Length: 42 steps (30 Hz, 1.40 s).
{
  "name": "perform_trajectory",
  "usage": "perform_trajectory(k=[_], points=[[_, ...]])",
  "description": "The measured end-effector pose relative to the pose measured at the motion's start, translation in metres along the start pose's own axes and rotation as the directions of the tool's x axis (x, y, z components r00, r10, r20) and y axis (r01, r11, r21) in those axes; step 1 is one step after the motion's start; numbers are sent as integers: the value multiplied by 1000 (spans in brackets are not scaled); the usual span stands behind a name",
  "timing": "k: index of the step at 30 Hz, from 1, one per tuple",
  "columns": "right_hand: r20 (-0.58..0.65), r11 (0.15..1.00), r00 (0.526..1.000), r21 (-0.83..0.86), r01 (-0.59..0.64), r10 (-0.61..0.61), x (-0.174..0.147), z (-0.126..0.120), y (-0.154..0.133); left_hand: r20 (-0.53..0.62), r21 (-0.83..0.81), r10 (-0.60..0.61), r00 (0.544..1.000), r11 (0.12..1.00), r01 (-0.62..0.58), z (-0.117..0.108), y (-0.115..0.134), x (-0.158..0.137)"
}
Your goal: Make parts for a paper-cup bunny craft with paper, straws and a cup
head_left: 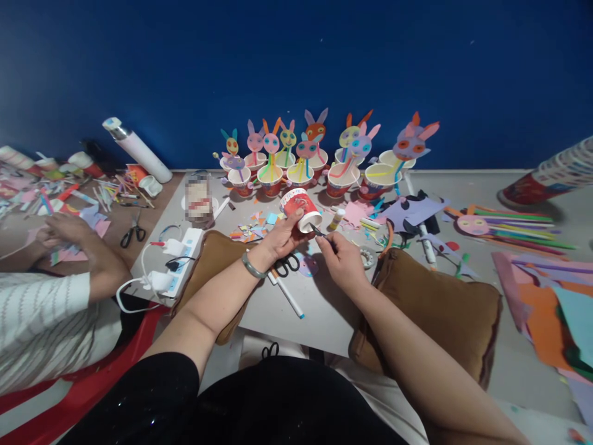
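My left hand [283, 238] is wrapped round a red and white paper cup [299, 201], tilted so that its pale base faces me. Closed in a pinch, my right hand [343, 258] grips a thin dark pointed tool [319, 232], whose kind I cannot make out. Its tip meets the cup's base. Below the cup, black-handled scissors [288, 266] lie beside a white marker [291, 300] and a purple paper face [307, 266]. A small glue stick [337, 219] stands just right of the cup.
Several cups with paper rabbit heads [271, 176] line the wall. Brown cushions [430, 309] lie under both forearms. A power strip [185, 262] is at left, near a co-worker's hands [65, 228]. Stacked cups [551, 176] and coloured paper [542, 303] are at right.
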State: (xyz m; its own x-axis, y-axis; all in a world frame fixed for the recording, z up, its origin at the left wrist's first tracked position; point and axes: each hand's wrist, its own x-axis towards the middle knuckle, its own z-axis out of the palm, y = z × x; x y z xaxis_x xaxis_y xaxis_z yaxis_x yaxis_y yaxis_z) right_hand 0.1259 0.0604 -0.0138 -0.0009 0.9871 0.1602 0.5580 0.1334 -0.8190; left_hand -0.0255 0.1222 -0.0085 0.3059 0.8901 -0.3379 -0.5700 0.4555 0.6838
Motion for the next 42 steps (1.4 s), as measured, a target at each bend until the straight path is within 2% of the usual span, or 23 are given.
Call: perform_trajectory(k=[3, 6, 9, 12, 14, 16, 18, 19, 21, 23, 25, 27, 29, 30, 32, 34, 36, 37, 39, 41, 42], points=[[57, 992, 998, 117, -47, 40, 3, 0, 1, 32, 58, 96, 995, 994, -98, 0, -1, 1], [73, 991, 996, 119, -55, 46, 3, -1, 1, 57, 125, 143, 988, 981, -149, 0, -1, 0], [6, 997, 1000, -74, -12, 12, 0, -1, 2, 32, 178, 171, 985, 969, -174, 0, -1, -3], [-65, 942, 998, -334, -8, -15, -4, 0, 3, 14, 205, 195, 981, 959, -194, 2, 0, -5], [-85, 922, 996, -387, -21, -13, -4, 0, 3, 8, 220, 210, 978, 953, -207, 3, -1, -6], [-60, 960, 998, -280, -18, 1, -3, 0, 2, 13, 229, 225, 974, 948, -222, 3, -1, -6], [25, 998, 999, -33, -44, 45, 0, -1, 1, 21, 232, 236, 971, 944, -235, 3, -1, -6], [92, 989, 992, 116, -93, 83, 2, -1, 0, 28, 235, 238, 971, 942, -238, 3, -1, -5], [247, 904, 955, 350, -244, 162, 5, -1, 0, 42, 243, 239, 970, 939, -242, 2, -1, -5], [311, 853, 931, 418, -314, 191, 6, -1, 0, 46, 248, 249, 968, 935, -252, 2, -2, -5], [210, 934, 965, 288, -211, 154, 4, -1, 2, 43, 254, 264, 964, 930, -266, 1, -2, -4], [32, 998, 998, -22, -62, 63, 1, -1, 4, 49, 261, 276, 960, 924, -279, 0, -3, -3], [-69, 950, 997, -313, 4, -27, -2, -1, 5, 60, 263, 280, 958, 922, -285, -1, -4, -2], [-88, 918, 995, -396, 12, -51, -3, -1, 5, 64, 261, 280, 958, 922, -286, -2, -4, -2], [-82, 903, 995, -429, 13, -54, -4, -1, 5, 62, 261, 279, 958, 922, -286, -2, -4, -1], [-43, 955, 999, -298, -3, -10, -2, -2, 5, 52, 271, 285, 957, 918, -288, -2, -5, -1], [59, 997, 996, -33, -65, 66, 2, -3, 4, 47, 283, 289, 956, 914, -290, -2, -5, -1], [138, 986, 985, 114, -124, 108, 3, -3, 3, 49, 283, 289, 956, 914, -290, -2, -5, -1], [297, 906, 940, 327, -267, 170, 6, -4, 1, 61, 269, 287, 956, 918, -293, -2, -5, -1], [333, 877, 925, 370, -307, 183, 6, -4, 1, 73, 257, 287, 955, 920, -296, -2, -5, -1], [285, 910, 943, 322, -261, 170, 5, -4, 0, 74, 257, 286, 955, 920, -295, -2, -5, -1]])
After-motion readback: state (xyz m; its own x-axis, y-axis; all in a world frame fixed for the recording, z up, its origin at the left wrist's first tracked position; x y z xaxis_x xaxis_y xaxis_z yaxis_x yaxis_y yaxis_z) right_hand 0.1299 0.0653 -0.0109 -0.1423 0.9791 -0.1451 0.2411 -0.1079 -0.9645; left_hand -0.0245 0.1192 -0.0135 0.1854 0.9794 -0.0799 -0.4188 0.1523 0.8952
